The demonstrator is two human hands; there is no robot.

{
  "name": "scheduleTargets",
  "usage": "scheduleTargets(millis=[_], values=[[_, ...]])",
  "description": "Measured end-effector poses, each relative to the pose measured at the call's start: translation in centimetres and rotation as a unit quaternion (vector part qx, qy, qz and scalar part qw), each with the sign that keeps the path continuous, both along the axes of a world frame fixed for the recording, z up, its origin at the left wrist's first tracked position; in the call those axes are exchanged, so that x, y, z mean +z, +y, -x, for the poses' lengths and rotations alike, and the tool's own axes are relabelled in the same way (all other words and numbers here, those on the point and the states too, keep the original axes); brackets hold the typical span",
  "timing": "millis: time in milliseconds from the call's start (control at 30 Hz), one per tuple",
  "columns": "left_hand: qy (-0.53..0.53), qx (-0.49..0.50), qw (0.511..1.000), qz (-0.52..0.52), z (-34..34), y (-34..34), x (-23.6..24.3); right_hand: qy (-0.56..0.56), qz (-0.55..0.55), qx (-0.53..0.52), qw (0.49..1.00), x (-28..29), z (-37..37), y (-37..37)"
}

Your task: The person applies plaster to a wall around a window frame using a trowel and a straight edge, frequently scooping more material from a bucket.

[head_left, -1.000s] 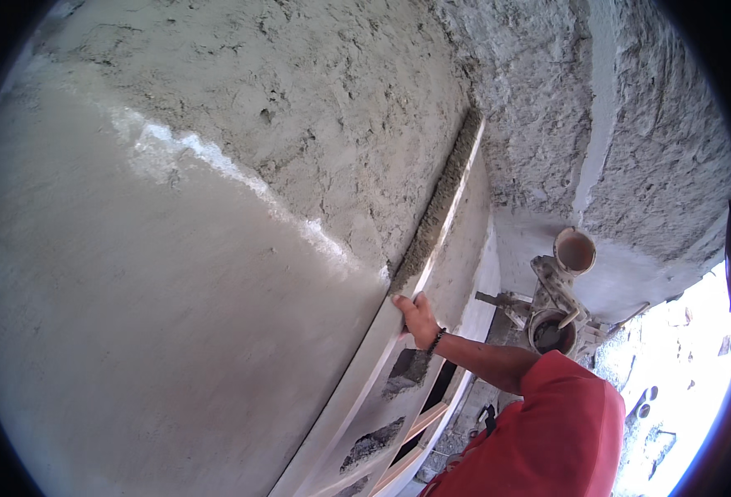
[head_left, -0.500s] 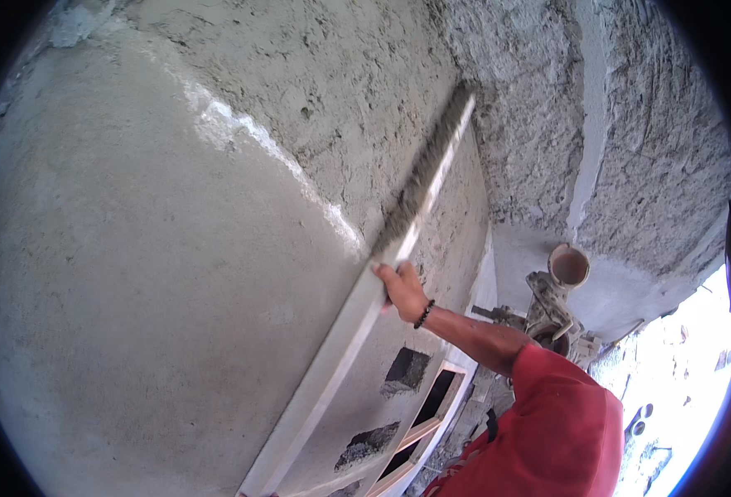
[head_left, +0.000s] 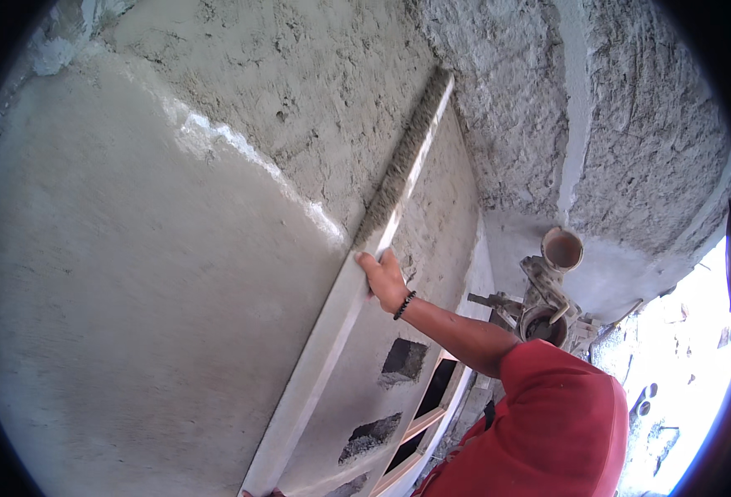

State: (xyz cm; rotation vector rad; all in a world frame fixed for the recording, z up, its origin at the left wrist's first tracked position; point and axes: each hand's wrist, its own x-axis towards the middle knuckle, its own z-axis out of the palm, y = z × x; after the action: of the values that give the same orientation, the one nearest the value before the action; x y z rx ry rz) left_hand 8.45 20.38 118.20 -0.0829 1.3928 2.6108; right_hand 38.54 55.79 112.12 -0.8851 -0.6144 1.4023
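My right hand (head_left: 384, 280) is closed round a long pale straightedge (head_left: 324, 352), thumb over its upper edge, a dark beaded bracelet on the wrist. The straightedge lies slantwise against the plastered wall (head_left: 158, 290), from the bottom edge up toward the corner. Wet grey mortar (head_left: 407, 157) is heaped along its upper half. At the lower end only fingertips of my left hand (head_left: 276, 494) show, gripping round the bar; the rest is out of frame. Rough fresh plaster (head_left: 299, 74) lies above the bar, bordered by a whitish ragged streak (head_left: 249, 153).
A rough side wall (head_left: 647, 124) with a smooth vertical strip (head_left: 576, 108) meets this wall at the right. Mortar-stained buckets (head_left: 562, 249) stand below it. Square holes (head_left: 404, 362) and a wooden frame (head_left: 423, 422) sit under the bar. Bright daylight enters at right.
The straightedge and my right hand have shifted slightly up and left, pushing along the mortar. The whole view has also drifted a little.
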Motion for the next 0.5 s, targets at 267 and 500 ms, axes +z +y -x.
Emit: scheduleTargets(millis=[267, 500], values=[[0.054, 0.088, 0.975, 0.197, -2.7, 0.9, 0.1, -0.006, 0.115, 0.026, 0.993, -10.7, 1.2, -0.6], [0.081, 0.093, 0.972, 0.202, -0.5, 0.6, -2.4, -0.014, 0.149, -0.019, 0.989, -14.1, 2.4, -1.9]])
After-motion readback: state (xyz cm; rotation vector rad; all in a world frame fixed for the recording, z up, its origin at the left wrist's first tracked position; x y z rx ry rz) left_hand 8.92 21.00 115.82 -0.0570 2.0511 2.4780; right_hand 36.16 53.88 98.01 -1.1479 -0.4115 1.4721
